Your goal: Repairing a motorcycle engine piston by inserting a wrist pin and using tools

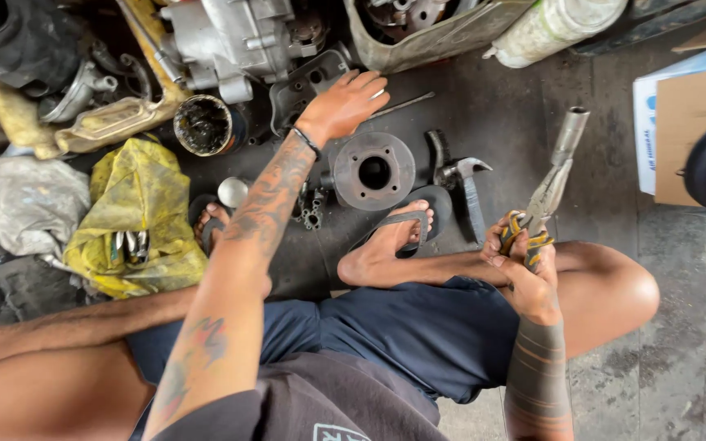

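My left hand [345,104] reaches forward over the dark floor, fingers spread, resting on a flat grey engine cover [308,86] beside a thin metal rod [402,104]. It holds nothing that I can see. My right hand [520,265] grips the yellow-handled pliers [537,212]. The pliers' jaws clamp a short metal tube [569,135] that points up and away. A round finned cylinder [372,171] lies on the floor between my hands, just beyond my foot in a sandal [402,229].
A claw hammer [467,184] lies right of the cylinder. An engine block [230,41], a greasy round tin [203,124], a yellow cloth [136,216] with tools and a metal tray [426,33] crowd the far side. Cardboard [684,131] sits at right.
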